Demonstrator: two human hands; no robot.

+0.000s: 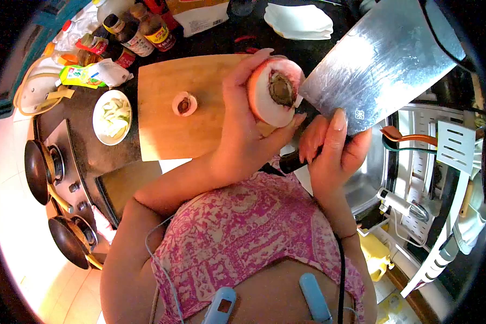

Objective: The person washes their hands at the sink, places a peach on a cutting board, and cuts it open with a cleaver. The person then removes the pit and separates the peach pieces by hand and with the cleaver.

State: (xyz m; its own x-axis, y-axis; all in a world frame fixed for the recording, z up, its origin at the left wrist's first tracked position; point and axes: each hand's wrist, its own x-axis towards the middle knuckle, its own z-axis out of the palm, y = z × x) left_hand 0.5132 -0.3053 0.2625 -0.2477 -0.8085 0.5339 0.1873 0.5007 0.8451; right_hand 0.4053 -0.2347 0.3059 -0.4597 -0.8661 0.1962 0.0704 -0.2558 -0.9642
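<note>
My left hand (240, 127) is wrapped around a thick, pale root vegetable (262, 100) with an orange-pink tint, held above the cutting board. Its end faces up and shows a dark brown core or hollow. In my right hand (335, 146) is a cleaver (380, 67), gripped by its black handle with the thumb against the blade. The blade's near corner meets or almost touches the vegetable's end; I cannot tell which. A small round cut-off piece (184, 104) with a brown middle lies on the wooden cutting board (164, 132).
Left of the board stands a white bowl (112, 117) of pale cut pieces. Sauce bottles (132, 35) and a green pouch (83, 76) crowd the back left. Two pans (65, 243) sit on the stove. A sink (364, 181) and utensil rack (453, 148) are at the right.
</note>
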